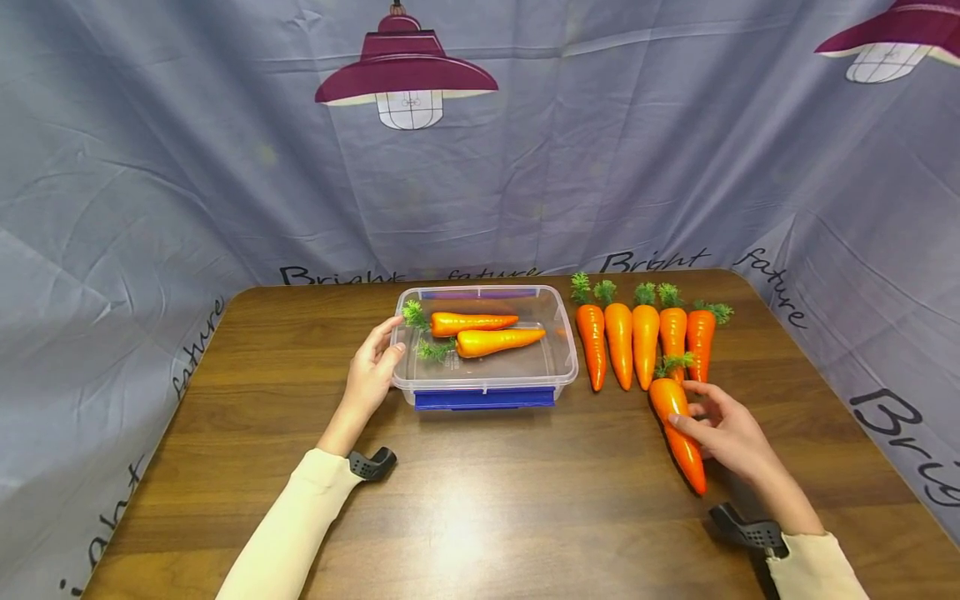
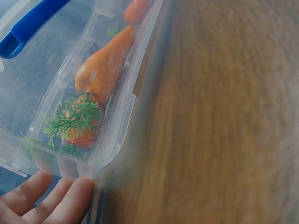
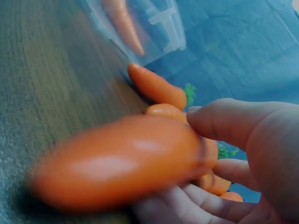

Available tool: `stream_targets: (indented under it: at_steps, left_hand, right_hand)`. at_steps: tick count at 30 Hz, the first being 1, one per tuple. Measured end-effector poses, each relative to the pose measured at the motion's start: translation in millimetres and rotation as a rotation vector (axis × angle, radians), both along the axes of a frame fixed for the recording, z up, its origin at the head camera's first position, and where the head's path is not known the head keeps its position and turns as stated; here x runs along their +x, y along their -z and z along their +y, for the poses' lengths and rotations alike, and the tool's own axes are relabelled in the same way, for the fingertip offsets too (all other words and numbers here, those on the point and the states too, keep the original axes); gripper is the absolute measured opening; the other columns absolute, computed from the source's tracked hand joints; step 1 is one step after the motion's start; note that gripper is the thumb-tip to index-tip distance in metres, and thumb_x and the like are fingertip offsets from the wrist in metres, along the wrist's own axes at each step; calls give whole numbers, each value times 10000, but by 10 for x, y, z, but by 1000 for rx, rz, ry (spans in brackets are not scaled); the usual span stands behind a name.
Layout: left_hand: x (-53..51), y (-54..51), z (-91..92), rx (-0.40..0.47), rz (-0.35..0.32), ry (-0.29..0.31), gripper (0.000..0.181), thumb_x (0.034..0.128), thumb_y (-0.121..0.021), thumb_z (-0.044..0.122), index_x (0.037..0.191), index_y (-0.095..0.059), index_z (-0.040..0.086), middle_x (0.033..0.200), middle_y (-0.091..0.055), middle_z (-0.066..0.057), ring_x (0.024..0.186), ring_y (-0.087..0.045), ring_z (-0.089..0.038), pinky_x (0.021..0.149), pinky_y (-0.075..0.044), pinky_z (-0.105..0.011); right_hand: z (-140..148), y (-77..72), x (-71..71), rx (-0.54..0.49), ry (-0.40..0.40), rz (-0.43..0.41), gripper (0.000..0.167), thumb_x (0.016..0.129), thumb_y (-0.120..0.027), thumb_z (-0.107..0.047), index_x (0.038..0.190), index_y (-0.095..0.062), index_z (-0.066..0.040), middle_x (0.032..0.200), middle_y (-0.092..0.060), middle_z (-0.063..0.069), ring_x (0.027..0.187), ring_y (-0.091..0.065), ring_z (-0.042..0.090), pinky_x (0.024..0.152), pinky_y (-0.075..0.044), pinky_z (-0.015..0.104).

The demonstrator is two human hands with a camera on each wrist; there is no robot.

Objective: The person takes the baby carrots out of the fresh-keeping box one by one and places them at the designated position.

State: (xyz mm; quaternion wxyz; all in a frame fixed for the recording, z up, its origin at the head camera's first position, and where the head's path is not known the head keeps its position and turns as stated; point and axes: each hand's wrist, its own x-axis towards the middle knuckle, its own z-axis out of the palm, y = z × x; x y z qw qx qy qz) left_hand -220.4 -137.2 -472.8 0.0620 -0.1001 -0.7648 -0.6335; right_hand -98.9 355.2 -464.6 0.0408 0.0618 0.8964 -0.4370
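My left hand, at the bench, touched the clear container with outstretched fingers; my right hand gripped a carrot to its right. Holding the thick body, I judged, would spare the leafy top.

A brown wood-grain table with rounded far corners stood before a grey-blue curtain that hung in folds at the back and along both sides. On the cloth, a printed maroon lamp with a caged white bulb appeared left of centre, while a second lamp was cropped at upper right. Black lettering reading "Bright" and "fature" skirted the tabletop, where glare shone toward the near side.
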Motion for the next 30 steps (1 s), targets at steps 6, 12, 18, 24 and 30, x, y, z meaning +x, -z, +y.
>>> stream_targets:
  at_steps: [6,12,18,24,30]
  left_hand:
    - [-2,-4,-4,-5,-9,-4,462,1017,-517,55,1478,-501,51,1561,-491,-157,1454,-461,-338,1144,-408,-299]
    - [-5,12,-10,-9,-8,-2,462,1017,-511,56,1479,-500,53,1563,-488,-162,1459,-454,-346,1179,-391,-418]
    - [-3,14,-7,2,-12,-2,460,1014,-508,52,1474,-504,47,1556,-493,-174,1442,-470,-355,1036,-409,-97]
    - [-1,12,2,11,-5,-6,462,1007,-507,38,1470,-507,38,1547,-501,-183,1423,-486,-364,982,-401,-39]
    - [2,1,5,2,-10,-16,461,1009,-513,44,1469,-512,47,1548,-505,-165,1419,-495,-353,1067,-434,-163]
  right_hand:
    - [20,24,-14,-97,-16,11,652,945,-715,-139,1476,-386,46,951,-613,-41,717,-653,41,572,-622,363]
    - [41,44,-3,-80,-18,51,595,945,-709,-119,1444,-435,54,1027,-649,8,762,-665,-15,579,-620,345]
    - [74,66,3,-99,-17,77,577,948,-708,-115,1432,-447,62,991,-638,-136,781,-671,-40,573,-618,344]
    - [100,86,2,-126,-26,102,552,950,-699,-94,1408,-445,82,944,-615,-296,782,-677,-47,557,-613,344]
    - [118,100,-3,-155,-27,120,517,948,-695,-69,1384,-457,74,952,-632,-297,776,-680,-35,538,-608,348]
